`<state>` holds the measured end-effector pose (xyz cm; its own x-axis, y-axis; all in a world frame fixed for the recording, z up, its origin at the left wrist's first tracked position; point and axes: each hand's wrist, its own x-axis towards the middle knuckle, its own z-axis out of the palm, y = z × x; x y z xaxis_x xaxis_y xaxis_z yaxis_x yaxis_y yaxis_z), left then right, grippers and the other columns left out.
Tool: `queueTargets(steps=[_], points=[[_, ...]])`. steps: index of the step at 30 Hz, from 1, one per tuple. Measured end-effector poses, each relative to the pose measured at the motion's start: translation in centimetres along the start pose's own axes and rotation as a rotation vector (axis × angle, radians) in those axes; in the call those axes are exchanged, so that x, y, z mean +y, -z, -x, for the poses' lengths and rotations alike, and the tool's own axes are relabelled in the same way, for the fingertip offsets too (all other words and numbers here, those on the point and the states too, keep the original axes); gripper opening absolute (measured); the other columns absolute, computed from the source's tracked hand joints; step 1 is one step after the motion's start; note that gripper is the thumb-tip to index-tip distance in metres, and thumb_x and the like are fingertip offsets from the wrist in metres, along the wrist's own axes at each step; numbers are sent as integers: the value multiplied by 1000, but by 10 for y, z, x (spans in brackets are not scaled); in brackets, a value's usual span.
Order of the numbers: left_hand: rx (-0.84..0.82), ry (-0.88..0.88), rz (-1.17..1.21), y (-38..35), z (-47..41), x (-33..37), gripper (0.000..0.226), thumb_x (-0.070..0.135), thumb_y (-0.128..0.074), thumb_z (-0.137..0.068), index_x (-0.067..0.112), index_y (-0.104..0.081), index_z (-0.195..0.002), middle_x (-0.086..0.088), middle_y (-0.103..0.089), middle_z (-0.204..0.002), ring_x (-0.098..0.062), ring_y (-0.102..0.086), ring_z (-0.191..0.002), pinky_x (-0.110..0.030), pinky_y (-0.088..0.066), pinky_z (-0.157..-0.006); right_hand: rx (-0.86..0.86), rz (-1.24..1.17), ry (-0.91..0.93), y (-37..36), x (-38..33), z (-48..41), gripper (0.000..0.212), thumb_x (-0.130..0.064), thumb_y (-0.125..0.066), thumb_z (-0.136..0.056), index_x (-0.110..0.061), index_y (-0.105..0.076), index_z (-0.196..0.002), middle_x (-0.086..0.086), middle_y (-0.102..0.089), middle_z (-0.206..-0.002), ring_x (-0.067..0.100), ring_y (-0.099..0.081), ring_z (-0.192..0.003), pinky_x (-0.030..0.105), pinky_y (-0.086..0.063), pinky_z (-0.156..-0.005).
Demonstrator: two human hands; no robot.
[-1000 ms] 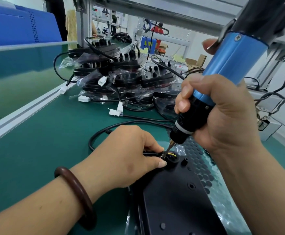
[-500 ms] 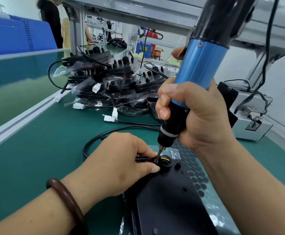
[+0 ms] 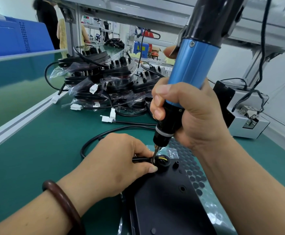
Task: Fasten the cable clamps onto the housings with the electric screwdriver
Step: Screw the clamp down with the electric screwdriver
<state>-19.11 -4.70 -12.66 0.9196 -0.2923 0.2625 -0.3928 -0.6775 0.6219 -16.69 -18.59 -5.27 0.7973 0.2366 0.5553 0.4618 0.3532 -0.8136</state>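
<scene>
A black housing [image 3: 165, 200] lies on the green mat in front of me, partly in a bubble-wrap bag. At its far end a black cable [image 3: 94, 141] enters a round opening with yellow wires, where the cable clamp [image 3: 162, 161] sits. My left hand [image 3: 118, 165] pinches the cable and clamp there between thumb and fingers. My right hand [image 3: 194, 116] grips the blue and black electric screwdriver [image 3: 189, 78], held nearly upright. Its bit tip rests on the clamp just beside my left thumb.
A pile of bagged black housings [image 3: 107, 82] with white connectors lies at the back of the green mat [image 3: 28, 150]. A grey box [image 3: 246, 121] stands at the right. An aluminium rail [image 3: 19, 119] borders the mat on the left. A person stands far back left.
The screwdriver has tilted more upright and its bit has stayed on the clamp. My view has shifted slightly right. Both hands keep their holds.
</scene>
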Motion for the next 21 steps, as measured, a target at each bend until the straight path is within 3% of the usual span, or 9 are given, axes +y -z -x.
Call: queueTargets(steps=[3, 6, 15, 21], points=[[11, 3, 24, 0, 1, -1, 21, 51, -77, -66, 52, -62, -80, 25, -66, -77, 7, -60, -76, -21, -51, -75, 16, 27, -18, 1, 0, 0, 27, 2, -57, -68, 6, -40, -89, 8, -45, -55, 20, -40, -42, 26, -38, -48], [19, 10, 68, -1, 1, -1, 17, 50, -78, -64, 51, -65, -75, 26, -65, -76, 8, -60, -75, -17, -49, -72, 30, 24, -17, 1, -1, 0, 23, 1, -57, -67, -1, -39, -81, 10, -44, -55, 21, -39, -42, 26, -37, -47], [31, 12, 133, -2, 1, 0, 23, 44, -80, -64, 55, -61, -58, 28, -64, -78, 8, -60, -74, -16, -50, -72, 46, 39, 11, 0, -1, 2, 30, 2, -57, -66, 1, -38, -89, 13, -39, -57, 21, -39, -42, 25, -37, -47], [28, 12, 115, -3, 2, -1, 19, 47, -80, -63, 53, -63, -64, 23, -65, -76, 8, -60, -74, -13, -48, -70, 46, 45, 13, -2, -1, 1, 31, 3, -57, -66, 1, -38, -91, 13, -40, -57, 20, -39, -41, 26, -37, -47]])
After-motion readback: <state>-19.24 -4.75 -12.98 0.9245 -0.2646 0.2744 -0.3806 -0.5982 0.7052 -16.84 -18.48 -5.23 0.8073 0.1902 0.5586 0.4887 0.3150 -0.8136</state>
